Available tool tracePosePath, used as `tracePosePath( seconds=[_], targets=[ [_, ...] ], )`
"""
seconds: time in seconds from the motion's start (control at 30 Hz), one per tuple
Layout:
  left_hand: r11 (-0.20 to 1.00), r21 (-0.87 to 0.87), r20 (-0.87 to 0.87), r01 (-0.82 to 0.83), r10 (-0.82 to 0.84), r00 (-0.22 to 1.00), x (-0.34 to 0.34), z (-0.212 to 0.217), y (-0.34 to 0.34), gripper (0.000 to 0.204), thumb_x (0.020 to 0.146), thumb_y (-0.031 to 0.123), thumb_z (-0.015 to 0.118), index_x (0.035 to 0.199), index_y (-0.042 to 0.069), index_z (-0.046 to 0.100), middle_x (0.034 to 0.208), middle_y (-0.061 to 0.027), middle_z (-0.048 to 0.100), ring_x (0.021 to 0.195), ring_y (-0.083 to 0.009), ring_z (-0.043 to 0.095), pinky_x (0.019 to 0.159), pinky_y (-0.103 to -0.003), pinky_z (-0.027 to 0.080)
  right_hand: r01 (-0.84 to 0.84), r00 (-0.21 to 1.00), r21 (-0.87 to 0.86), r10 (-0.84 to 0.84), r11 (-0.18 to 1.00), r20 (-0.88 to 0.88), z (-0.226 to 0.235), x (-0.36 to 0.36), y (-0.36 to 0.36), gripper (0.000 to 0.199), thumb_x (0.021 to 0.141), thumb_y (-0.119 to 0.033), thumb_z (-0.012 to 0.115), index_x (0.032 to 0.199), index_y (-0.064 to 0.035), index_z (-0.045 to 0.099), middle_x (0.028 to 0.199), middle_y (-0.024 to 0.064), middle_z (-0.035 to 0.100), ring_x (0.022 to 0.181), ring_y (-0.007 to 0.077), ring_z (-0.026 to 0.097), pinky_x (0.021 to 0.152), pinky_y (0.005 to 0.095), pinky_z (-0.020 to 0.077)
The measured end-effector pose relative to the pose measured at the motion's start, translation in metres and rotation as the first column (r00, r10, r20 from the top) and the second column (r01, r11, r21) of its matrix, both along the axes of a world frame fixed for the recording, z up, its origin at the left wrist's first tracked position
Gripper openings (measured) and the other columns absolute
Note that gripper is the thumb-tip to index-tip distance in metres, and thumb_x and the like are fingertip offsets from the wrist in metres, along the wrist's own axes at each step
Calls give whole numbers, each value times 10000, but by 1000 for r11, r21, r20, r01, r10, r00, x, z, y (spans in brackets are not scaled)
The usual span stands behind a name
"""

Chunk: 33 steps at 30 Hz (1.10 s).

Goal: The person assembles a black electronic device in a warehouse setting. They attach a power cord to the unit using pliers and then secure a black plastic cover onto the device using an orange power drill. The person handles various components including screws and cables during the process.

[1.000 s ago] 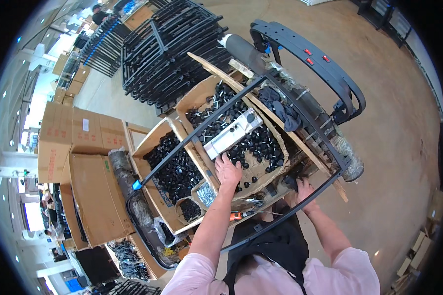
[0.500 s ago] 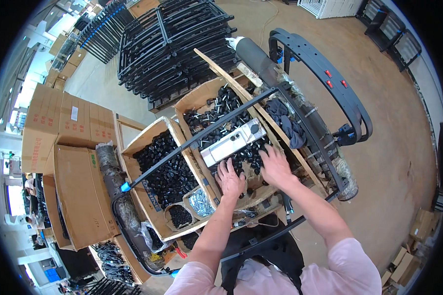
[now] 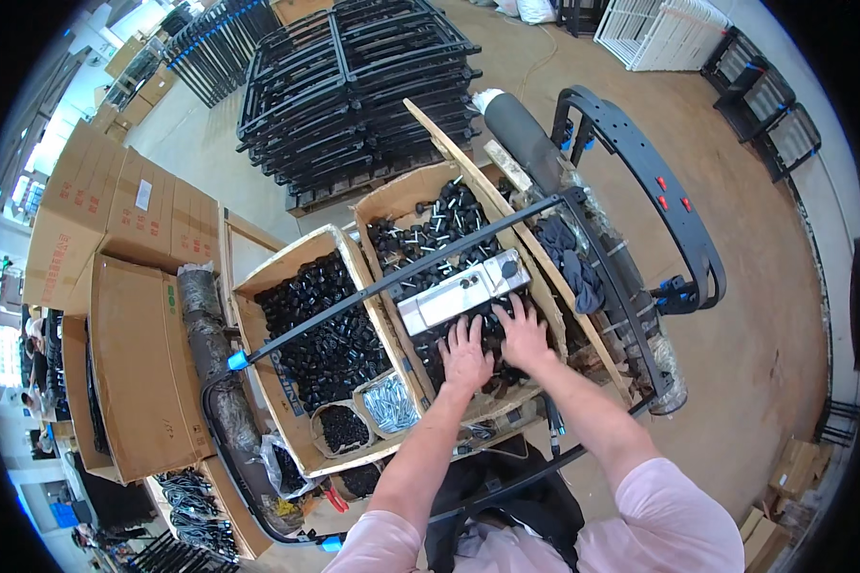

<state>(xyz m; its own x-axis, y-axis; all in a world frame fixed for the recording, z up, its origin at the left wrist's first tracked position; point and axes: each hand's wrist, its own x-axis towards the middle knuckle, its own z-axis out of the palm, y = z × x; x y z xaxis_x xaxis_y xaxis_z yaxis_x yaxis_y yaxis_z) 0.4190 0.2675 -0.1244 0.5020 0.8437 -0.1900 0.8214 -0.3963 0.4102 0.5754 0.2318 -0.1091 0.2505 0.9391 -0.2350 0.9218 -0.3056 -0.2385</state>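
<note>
Black-headed bolts (image 3: 440,212): loose in the right-hand cardboard carton (image 3: 401,190), beneath both hands.
Left hand (image 3: 467,361): over the bolts, grip with fingers apart.
Right hand (image 3: 525,340): just beside the left, grip with fingers apart, tips among the bolts.
Silver bar (image 3: 441,304): lies slantwise on the bolts, near the fingertips.
Left-hand carton (image 3: 287,262): black caps (image 3: 315,320), bright metal screws (image 3: 390,403).
Black tubular frame (image 3: 411,274): spans both cartons.
</note>
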Motion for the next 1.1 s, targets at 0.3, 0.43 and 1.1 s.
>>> tracePosePath(
  seconds=[0.3, 0.43, 1.1],
  targets=[
    [986, -168, 100, 7, 9, 995, -18, 13, 3, 521, 878, 188, 771, 1361, 97, 600, 1325, -203, 584, 1248, -413, 612, 1006, -537, 549, -174, 980, -177, 153, 969, -127, 20, 8, -33, 513, 889, -126, 673, 1396, -110, 596, 1280, 189, 583, 1203, 378, 617, 979, 518, 548],
    [990, -129, 99, 59, -46, 994, -10, -8, 12, 440, 912, 138, 764, 1313, 51, 606, 1307, -214, 586, 1241, -417, 615, 1013, -520, 558, -162, 985, 60, 166, 985, -52, 14, 6, -21, 483, 908, -115, 638, 1388, -71, 602, 1282, 205, 601, 1207, 371, 621, 981, 489, 563],
    [413, -883, 451, 223, 618, 643, -26, 67, 33, 327, 1133, 189, 573, 1413, 24, 608, 1066, -79, 693, 902, -124, 656, 809, -283, 579, 216, 515, -179, -268, 960, -814, 95, 49, -67, 374, 934, -308, 799, 1202, -55, 731, 920, 84, 707, 835, 153, 642, 762, 338, 519]
  ],
)
